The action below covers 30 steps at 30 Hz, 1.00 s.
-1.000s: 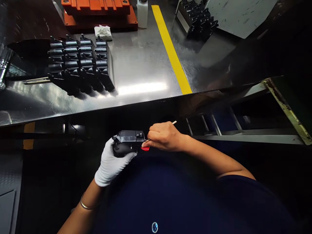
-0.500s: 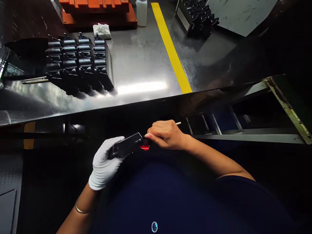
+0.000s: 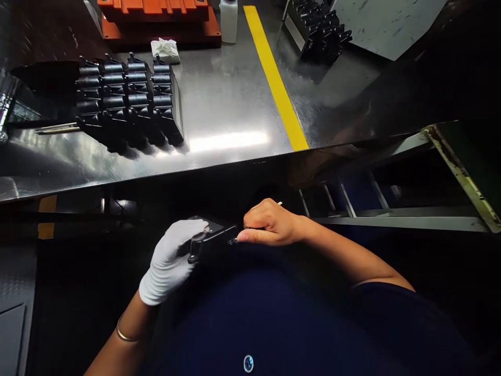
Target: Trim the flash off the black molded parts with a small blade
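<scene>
My left hand [image 3: 169,258], in a white glove, is closed around a black plastic part [image 3: 213,235] in front of the table edge. The part is tilted, with its far end toward the right. Bare and closed, my right hand [image 3: 272,224] pinches a thin stick-like tool, whose pale end [image 3: 279,203] sticks out above the knuckles. Its fingertips are close to the right end of the black part; the tool's tip is too dark to make out.
Rows of black parts [image 3: 129,99] stand at the left on the metal table [image 3: 223,104]. Behind are an orange fixture [image 3: 160,36], crumpled white tissue [image 3: 165,50] and a white bottle [image 3: 229,21]. Yellow tape [image 3: 274,78] crosses the table. More black parts [image 3: 317,28] are beyond it.
The black part has turned in my left hand, showing another side, and the red piece near its end is out of sight. My right hand has moved slightly down and to the right.
</scene>
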### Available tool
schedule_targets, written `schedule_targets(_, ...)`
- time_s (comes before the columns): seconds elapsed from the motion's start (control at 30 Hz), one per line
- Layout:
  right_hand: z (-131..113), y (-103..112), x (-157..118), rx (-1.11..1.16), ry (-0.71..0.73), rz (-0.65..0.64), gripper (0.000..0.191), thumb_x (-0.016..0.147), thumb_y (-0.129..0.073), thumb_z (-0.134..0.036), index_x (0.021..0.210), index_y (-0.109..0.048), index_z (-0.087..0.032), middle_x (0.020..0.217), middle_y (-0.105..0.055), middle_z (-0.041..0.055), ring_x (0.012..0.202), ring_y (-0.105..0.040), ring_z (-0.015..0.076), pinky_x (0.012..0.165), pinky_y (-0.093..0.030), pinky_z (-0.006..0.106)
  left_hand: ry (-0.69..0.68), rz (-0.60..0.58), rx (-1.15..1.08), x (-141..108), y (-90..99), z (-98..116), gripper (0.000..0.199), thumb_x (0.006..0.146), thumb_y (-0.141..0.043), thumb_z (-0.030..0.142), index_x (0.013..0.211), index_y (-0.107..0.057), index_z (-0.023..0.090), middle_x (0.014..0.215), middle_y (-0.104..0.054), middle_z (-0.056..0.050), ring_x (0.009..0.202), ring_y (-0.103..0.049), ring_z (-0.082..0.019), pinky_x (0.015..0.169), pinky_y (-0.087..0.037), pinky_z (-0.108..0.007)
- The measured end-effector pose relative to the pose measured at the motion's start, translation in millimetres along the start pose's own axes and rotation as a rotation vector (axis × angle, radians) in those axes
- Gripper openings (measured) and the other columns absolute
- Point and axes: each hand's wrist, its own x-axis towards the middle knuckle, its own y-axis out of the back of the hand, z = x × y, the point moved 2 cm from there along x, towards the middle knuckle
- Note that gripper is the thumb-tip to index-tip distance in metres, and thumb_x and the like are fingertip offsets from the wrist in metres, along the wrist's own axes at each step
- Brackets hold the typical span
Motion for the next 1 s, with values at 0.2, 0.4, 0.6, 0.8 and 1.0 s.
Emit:
schedule_targets(0.2, -8, 4, 20, -0.249, 0.216, 0.143, 0.054, 0.087, -0.048, -0.067, 0.070, -0.054, -0.016, 0.062, -0.050, -0.0010, 0.056, -0.044, 0.0088, 0.052, -0.027, 0.022, 0.648, -0.213, -0.368, 1, -1.8, -20, 0.054, 0.070, -0.078, 0.042, 0.115, -0.064, 0.016, 0.094, -0.073, -0.007, 0.080, -0.067, -0.023, 0.070, -0.055, -0.033)
schedule_targets(0.4, -11, 3, 32, -0.379, 0.328, 0.111, 0.058, 0.089, -0.045, -0.066, 0.058, -0.046, -0.017, 0.057, -0.040, -0.0041, 0.053, -0.036, 0.0079, 0.049, -0.018, 0.023, 0.659, -0.330, -0.376, 8, -1.1, -27, 0.040, 0.072, -0.073, 0.044, 0.098, -0.064, 0.014, 0.082, -0.067, -0.003, 0.071, -0.058, -0.018, 0.065, -0.050, -0.027)
schedule_targets(0.6, -6, -2, 32, -0.454, 0.288, 0.155, 0.061, 0.089, -0.039, -0.068, 0.057, -0.046, -0.017, 0.054, -0.037, -0.0041, 0.051, -0.035, 0.0082, 0.049, -0.016, 0.024, 0.625, -0.286, -0.335, 13, -5.1, -24, 0.033, 0.077, -0.065, 0.043, 0.093, -0.064, 0.014, 0.085, -0.066, -0.005, 0.078, -0.057, -0.021, 0.068, -0.049, -0.029)
schedule_targets(0.8, -5, -1, 32, -0.495, 0.284, 0.241, 0.060, 0.088, -0.043, -0.068, 0.058, -0.048, -0.017, 0.055, -0.038, -0.0033, 0.052, -0.035, 0.0086, 0.050, -0.019, 0.024, 0.616, -0.255, -0.306, 18, -7.8, -22, 0.039, 0.076, -0.065, 0.047, 0.097, -0.065, 0.015, 0.088, -0.068, -0.007, 0.080, -0.059, -0.023, 0.069, -0.050, -0.031)
schedule_targets(1.0, -1, -3, 29, -0.477, 0.233, 0.213, 0.061, 0.087, -0.041, -0.070, 0.059, -0.049, -0.016, 0.056, -0.040, -0.0028, 0.052, -0.036, 0.0081, 0.050, -0.019, 0.025, 0.622, -0.227, -0.370, 17, -9.8, -21, 0.047, 0.073, -0.066, 0.055, 0.098, -0.067, 0.015, 0.088, -0.069, -0.009, 0.078, -0.061, -0.023, 0.069, -0.050, -0.032)
